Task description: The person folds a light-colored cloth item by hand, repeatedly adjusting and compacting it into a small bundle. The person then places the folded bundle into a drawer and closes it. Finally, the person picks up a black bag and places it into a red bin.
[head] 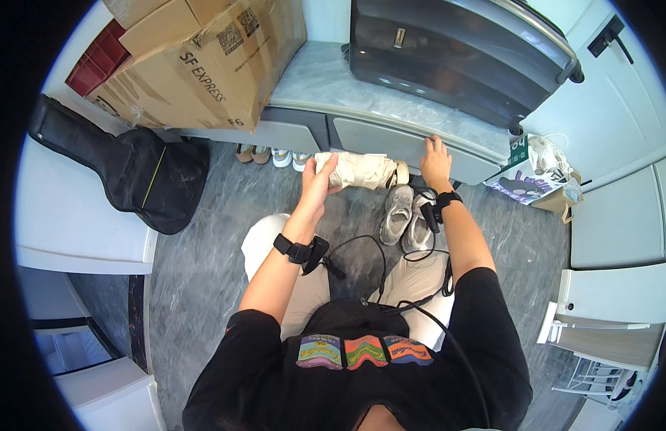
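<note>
My left hand (317, 180) is closed around one end of a folded cream umbrella (361, 171), held level in front of a low cabinet. The umbrella's handle end points right, towards my right hand (435, 159). The fingertips of my right hand rest at the top edge of a grey cabinet door front (381, 141); whether the door is ajar is unclear. A pair of worn grey sneakers (397, 214) stands on the floor below, between my knees and the cabinet. Black cables run from the bands on both wrists.
A large cardboard box (203, 70) and a dark suitcase (446, 54) stand on the cabinet's marbled top (316, 75). A black guitar bag (155, 178) leans at the left. More shoes (281, 157) are under the cabinet. Bags (532, 178) stand at its right end.
</note>
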`<state>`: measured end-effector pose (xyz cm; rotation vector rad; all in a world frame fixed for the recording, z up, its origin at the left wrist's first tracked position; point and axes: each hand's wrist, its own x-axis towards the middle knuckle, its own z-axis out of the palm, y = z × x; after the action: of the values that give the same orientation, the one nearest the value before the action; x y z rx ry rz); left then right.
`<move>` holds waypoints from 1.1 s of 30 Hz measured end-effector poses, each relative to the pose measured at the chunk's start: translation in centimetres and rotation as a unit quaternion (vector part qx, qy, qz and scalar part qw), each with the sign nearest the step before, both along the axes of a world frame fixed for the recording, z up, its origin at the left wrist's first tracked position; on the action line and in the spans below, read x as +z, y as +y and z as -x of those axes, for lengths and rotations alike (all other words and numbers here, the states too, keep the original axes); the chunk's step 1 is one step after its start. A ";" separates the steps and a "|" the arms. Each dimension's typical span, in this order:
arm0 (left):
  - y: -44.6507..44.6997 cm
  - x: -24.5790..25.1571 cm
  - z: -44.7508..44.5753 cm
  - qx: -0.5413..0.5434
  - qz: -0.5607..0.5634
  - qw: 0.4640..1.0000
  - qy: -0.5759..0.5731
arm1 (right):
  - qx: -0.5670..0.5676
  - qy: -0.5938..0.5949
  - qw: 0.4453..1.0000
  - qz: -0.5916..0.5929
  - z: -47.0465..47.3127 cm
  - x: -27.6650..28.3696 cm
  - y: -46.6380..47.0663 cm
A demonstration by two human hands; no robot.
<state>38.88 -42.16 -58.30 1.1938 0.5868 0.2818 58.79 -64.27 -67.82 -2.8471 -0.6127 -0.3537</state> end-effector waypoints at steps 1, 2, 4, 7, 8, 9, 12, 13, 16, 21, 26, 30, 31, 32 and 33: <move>-0.1 0.4 -0.1 -0.004 -0.007 1.000 0.008 | -0.007 0.001 1.000 -0.001 0.2 0.0 0.0; -0.3 0.8 0.1 -0.006 -0.014 1.000 0.018 | -0.012 -0.016 1.000 -0.009 0.3 -0.1 0.2; -0.4 1.7 0.4 0.008 -0.030 0.998 0.046 | -0.025 -0.018 0.999 -0.024 0.8 -0.3 0.4; 0.2 2.6 0.5 -0.007 -0.051 0.998 0.040 | -0.039 -0.040 0.998 -0.030 1.2 -0.6 0.6; 0.6 2.7 0.5 -0.012 -0.063 0.997 0.036 | -0.040 -0.034 0.998 -0.026 1.3 -0.7 0.6; 0.9 2.7 0.4 -0.021 -0.058 0.998 0.028 | -0.040 -0.037 0.998 -0.026 1.4 -0.9 0.6; 1.6 2.4 0.2 -0.045 -0.036 0.998 -0.007 | -0.038 -0.052 0.998 -0.027 1.6 -1.3 0.7; 1.8 2.3 0.1 -0.050 -0.034 0.998 -0.005 | -0.037 -0.054 0.997 -0.030 1.4 -1.3 0.9; 1.9 2.1 0.1 -0.051 -0.034 0.998 0.018 | -0.036 -0.085 0.996 -0.009 1.1 -1.1 1.2; 1.8 2.1 -0.1 -0.037 -0.036 0.998 0.047 | -0.031 -0.065 0.997 -0.005 0.6 -1.1 1.0; 2.2 1.6 -0.6 -0.039 -0.028 0.998 0.026 | -0.017 -0.067 0.997 -0.035 0.2 -1.6 1.0; 2.9 1.4 -0.4 -0.043 -0.026 0.999 0.020 | -0.019 -0.068 0.996 -0.049 -0.1 -1.7 1.1; 3.0 1.4 -0.3 -0.037 -0.027 0.999 0.027 | -0.017 -0.069 0.996 -0.049 -0.1 -1.7 1.1; 3.2 1.4 -0.2 -0.030 -0.029 0.999 0.030 | -0.010 -0.076 0.996 -0.040 -0.1 -1.8 1.1; 3.3 1.4 -0.3 -0.028 -0.035 0.999 0.018 | -0.002 -0.087 0.996 -0.033 -0.5 -1.8 1.1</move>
<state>39.16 -38.87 -56.91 1.2819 0.5780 0.2356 59.27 -63.17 -69.63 -2.7743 -0.6163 -0.6162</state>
